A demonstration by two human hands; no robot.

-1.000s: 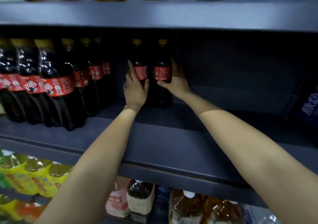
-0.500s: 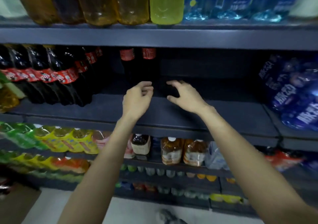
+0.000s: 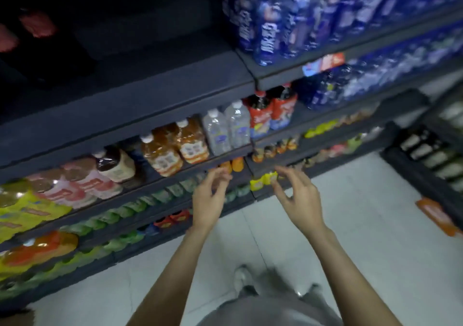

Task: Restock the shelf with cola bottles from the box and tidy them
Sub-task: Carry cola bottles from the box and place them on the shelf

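left hand [image 3: 209, 199]: out in front of me, fingers loosely curled, nothing in it

right hand [image 3: 299, 200]: same deal, fingers spread and relaxed, holding nothing, just hanging over the floor [image 3: 363, 238]

cola bottles [image 3: 37, 25]: pretty sure those are the dark shapes with reddish labels way up in the far left corner, back on the dark shelf [image 3: 155, 95]. super blurry so I can't tell how neatly they're lined up

box: not in view anywhere, so can't say where it sits or how many are left in it

rest of the aisle: blue wrapped packs [image 3: 288, 20] on the right part of that shelf level, tea bottles [image 3: 175, 147] and clear water bottles [image 3: 225, 132] one level down, yellow and green stuff lower left

where I am in the job: my guess is between bottles, both hands free, so next is fetching more from the box

how the bottles will handle: big full plastic ones, so probably heavy and a bit slick. they flex if you squeeze the belly. I'd take one by the neck under the cap, or round the label waist with the other hand under the base

watch out for: fizzy stuff, so no dropping or shaking, and don't knock the ones already standing when sliding a new one in
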